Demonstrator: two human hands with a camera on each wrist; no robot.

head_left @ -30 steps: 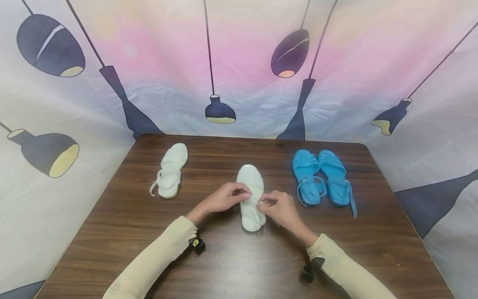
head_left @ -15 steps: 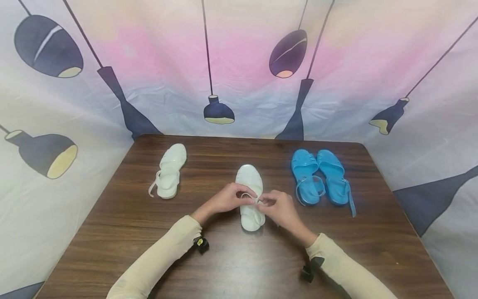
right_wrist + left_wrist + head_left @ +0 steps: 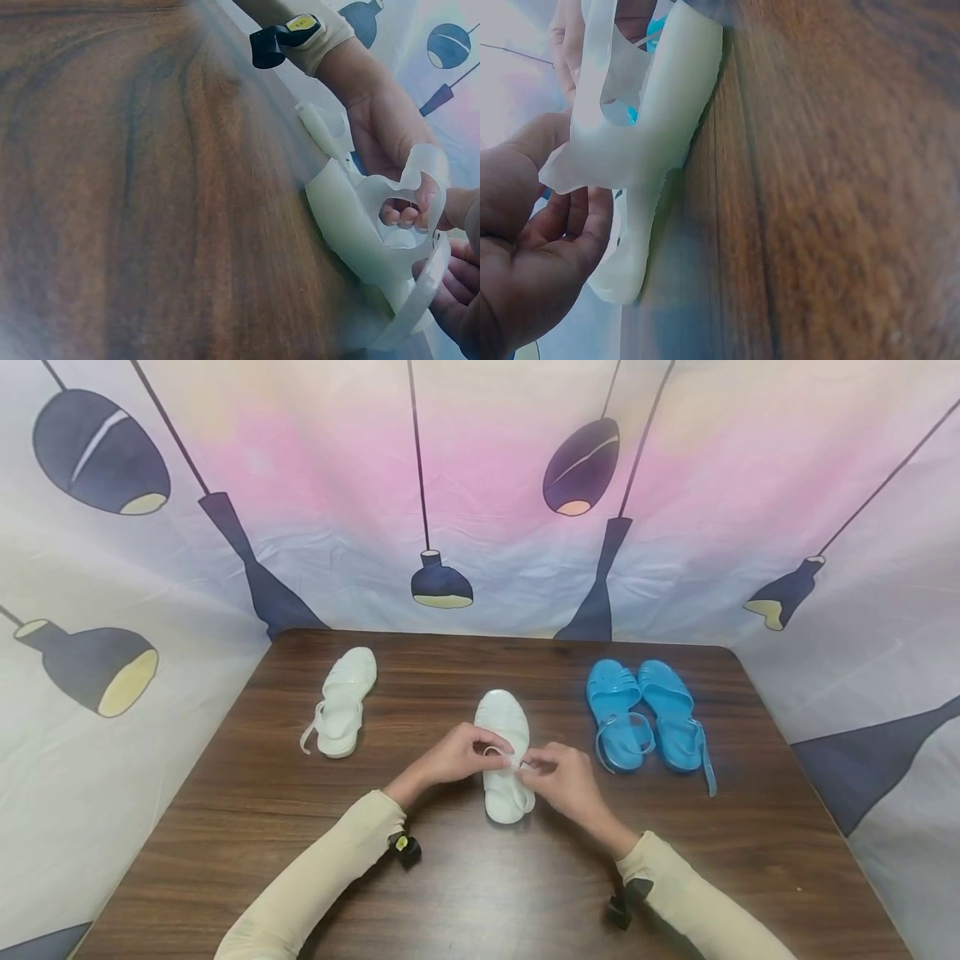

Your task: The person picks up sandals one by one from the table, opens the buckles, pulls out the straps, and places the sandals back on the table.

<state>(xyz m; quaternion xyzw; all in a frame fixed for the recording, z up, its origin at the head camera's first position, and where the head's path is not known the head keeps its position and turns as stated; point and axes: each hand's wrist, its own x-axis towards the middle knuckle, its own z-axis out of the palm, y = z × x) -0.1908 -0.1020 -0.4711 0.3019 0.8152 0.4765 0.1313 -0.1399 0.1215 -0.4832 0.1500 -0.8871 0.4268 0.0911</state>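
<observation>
A translucent white sandal lies on the table, toe away from me. Over its middle my left hand pinches the ankle strap, whose thin loop shows beside the thumb. From the right side, my right hand pinches the strap as well, its fingertips close to the left ones. In the left wrist view, the left hand has thumb and fingers around the strap's edge. The right wrist view shows the raised strap between both hands; the fastening itself is too small to make out.
Another white sandal lies at the back left, its strap end hanging out to the side. Two blue sandals lie side by side at the right. A lamp-print cloth hangs behind the brown table.
My left hand has shifted slightly right, closer to the right hand, and a thin strap loop now shows by its thumb. The right hand and the sandals have stayed nearly still.
</observation>
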